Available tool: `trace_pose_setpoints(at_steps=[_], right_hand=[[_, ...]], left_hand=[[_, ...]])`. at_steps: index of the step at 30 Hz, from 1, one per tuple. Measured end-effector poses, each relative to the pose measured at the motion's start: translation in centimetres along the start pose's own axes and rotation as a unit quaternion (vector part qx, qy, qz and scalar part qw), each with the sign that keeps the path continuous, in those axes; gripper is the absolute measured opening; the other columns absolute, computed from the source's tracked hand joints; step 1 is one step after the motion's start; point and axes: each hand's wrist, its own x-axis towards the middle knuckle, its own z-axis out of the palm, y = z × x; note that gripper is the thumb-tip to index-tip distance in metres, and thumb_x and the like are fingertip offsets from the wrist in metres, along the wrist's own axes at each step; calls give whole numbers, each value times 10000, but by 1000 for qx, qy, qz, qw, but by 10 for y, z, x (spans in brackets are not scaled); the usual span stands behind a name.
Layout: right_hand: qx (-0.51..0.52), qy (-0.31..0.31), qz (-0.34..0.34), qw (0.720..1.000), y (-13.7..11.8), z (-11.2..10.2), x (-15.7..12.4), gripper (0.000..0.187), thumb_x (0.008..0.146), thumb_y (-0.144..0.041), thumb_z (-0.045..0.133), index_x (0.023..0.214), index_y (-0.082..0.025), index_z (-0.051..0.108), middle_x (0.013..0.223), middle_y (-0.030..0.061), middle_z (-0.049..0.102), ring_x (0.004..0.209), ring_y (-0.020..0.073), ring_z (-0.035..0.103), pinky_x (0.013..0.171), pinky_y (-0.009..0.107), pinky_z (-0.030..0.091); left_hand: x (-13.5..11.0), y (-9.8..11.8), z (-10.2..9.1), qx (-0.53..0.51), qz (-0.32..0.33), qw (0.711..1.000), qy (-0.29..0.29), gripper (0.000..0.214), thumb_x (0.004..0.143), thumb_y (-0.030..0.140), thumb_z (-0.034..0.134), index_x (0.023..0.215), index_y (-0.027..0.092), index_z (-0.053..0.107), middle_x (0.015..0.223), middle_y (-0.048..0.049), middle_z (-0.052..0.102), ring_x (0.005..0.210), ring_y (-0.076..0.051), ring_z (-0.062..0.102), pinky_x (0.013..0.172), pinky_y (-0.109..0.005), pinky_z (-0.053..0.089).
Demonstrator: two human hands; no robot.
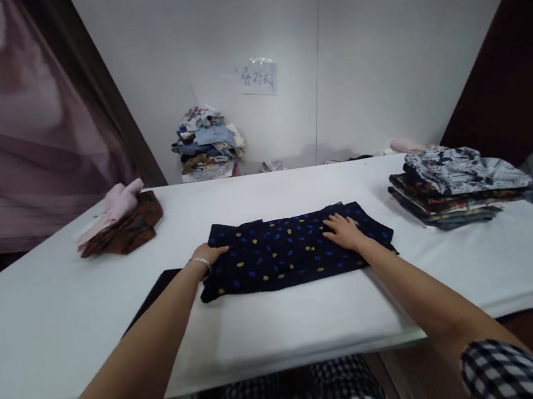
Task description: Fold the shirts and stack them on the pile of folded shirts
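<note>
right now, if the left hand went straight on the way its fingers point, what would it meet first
The dark patterned garment, most likely: the left hand rests at its left end, pointing across it. Farther along, roughly in line, lies the right hand, though depth is hard to judge.

Tbl, navy garment, clothes piles, prob. board
</note>
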Motion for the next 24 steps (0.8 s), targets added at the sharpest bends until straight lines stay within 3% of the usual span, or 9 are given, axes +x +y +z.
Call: trace_pose_setpoints(at_steps=[3,7,11,14,16,18,19,22,24], right_hand=[[204,53,-18,977,-43,-6,0,433,879,-340,558,1292,-213,568,1430,108,480,1375,279,354,1148,515,222],[543,-79,-9,836,-119,2,-6,462,883,-377,565,1317,-227,519,1295,108,593,1109,240,610,987,446,467],[673,-151,60,722,-152,11,-8,493,885,-433,568,1317,-213,478,1260,126,603,1030,214,642,932,408,492],[752,-143,90,637,-136,9,-9,473,918,-554,427,1271,-249,505,1128,79,669,945,206,659,874,403,513],[793,-101,95,593,-112,5,-13,465,920,-574,375,1208,-258,559,1053,54,698,923,219,659,830,397,531],[815,-54,121,564,-84,0,-21,448,916,-557,378,1122,-237,616,1013,55,713,938,236,656,803,390,544],[819,-39,145,554,-70,-2,-26,449,914,-553,379,1079,-224,635,994,63,719,945,244,655,795,390,548],[798,-20,210,564,-32,-8,-39,441,906,-556,397,979,-206,657,915,77,728,918,253,665,776,393,553],[748,-19,219,626,-14,-13,-45,391,898,-528,440,957,-208,657,885,65,728,892,244,674,764,379,553]], left_hand=[[-11,0,-6,-55,-31,996,-59,300,704,422,728,803,147,666,879,-142,746,839,-287,707,714,-362,586],[-25,12,-20,-106,-40,989,-95,130,759,285,672,732,158,669,768,-122,741,816,-262,710,743,-340,586],[-44,61,-15,-154,2,981,-121,135,763,287,669,825,169,685,769,-102,737,860,-269,702,782,-363,576],[-68,110,12,-222,91,954,-177,313,787,396,659,1016,184,656,946,-89,738,921,-225,693,837,-328,549],[-84,128,35,-263,197,903,-276,450,818,478,610,1166,194,584,1127,-112,693,992,-228,673,881,-362,528],[-95,127,56,-219,281,883,-305,518,816,507,601,1228,198,545,1240,-130,636,1072,-244,638,939,-397,493],[-97,117,66,-171,310,890,-287,522,809,498,608,1229,195,549,1262,-131,620,1108,-249,617,973,-403,468],[-96,69,92,-18,355,914,-196,494,813,453,595,1219,174,577,1288,-130,601,1185,-261,560,1042,-395,410],[-93,35,105,47,381,906,-181,499,824,470,564,1234,185,580,1374,-119,535,1258,-269,498,1075,-403,380]])
